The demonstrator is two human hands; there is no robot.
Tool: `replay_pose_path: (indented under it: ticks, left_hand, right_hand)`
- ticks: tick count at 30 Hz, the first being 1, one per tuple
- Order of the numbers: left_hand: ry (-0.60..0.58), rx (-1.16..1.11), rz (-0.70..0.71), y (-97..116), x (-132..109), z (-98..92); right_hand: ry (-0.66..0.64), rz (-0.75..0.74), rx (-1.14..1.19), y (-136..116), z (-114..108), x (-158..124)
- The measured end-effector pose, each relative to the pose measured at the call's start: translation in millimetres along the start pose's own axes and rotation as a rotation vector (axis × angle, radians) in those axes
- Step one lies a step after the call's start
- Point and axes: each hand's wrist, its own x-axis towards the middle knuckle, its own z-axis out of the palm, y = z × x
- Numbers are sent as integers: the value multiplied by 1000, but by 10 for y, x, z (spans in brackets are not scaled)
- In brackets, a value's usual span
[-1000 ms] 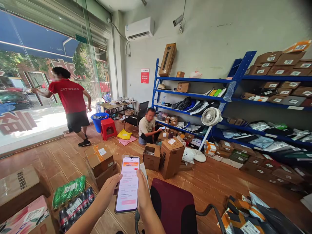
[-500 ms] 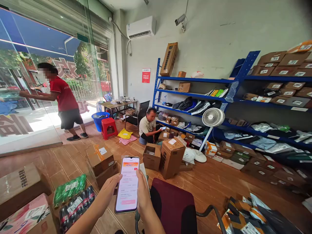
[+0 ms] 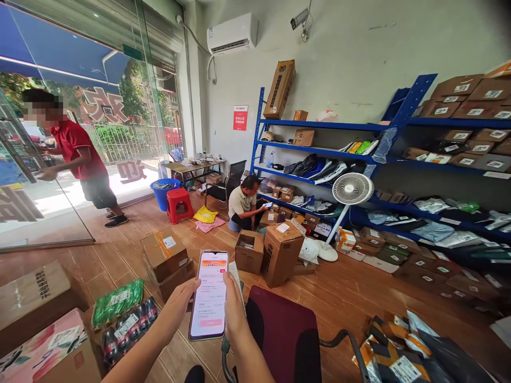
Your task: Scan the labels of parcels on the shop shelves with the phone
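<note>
A smartphone (image 3: 208, 303) with a lit white screen, an orange banner and a pink button is held upright in front of me. My left hand (image 3: 182, 298) grips its left edge, with the thumb near the screen's side. On the opposite edge my right hand (image 3: 235, 306) is closed round it, thumb at the upper right of the screen. The fingers behind the phone are hidden. Just right of it a pale sheet (image 3: 235, 274) shows partly behind my right hand. Below stands a dark red office chair (image 3: 281, 330).
Cartons (image 3: 163, 252), green bottles (image 3: 117, 303) and dark bottles (image 3: 130, 330) lie on the left floor. Blue shelves (image 3: 319, 125) hold parcels beyond a white fan (image 3: 353, 189). One person (image 3: 243, 202) crouches with a phone; another in a red shirt (image 3: 80, 143) is at the glass door. Packets (image 3: 395, 351) lie lower right.
The person in red has moved left, leaning forward at the glass door. My view has shifted slightly. Both my hands keep hold of the smartphone, its screen looking much the same.
</note>
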Motion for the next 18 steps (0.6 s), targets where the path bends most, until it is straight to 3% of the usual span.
replay_pose_path:
  ticks: [3, 11, 18]
  left_hand:
    - [15, 31, -5, 55, -29, 27]
    - [-52, -39, 19, -142, 103, -84]
    - [-39, -39, -2, -102, 112, -68]
  right_hand:
    - [-7, -1, -2, -25, 14, -3]
    - [9, 11, -6, 10, 16, 50]
    - [3, 20, -9, 4, 19, 61]
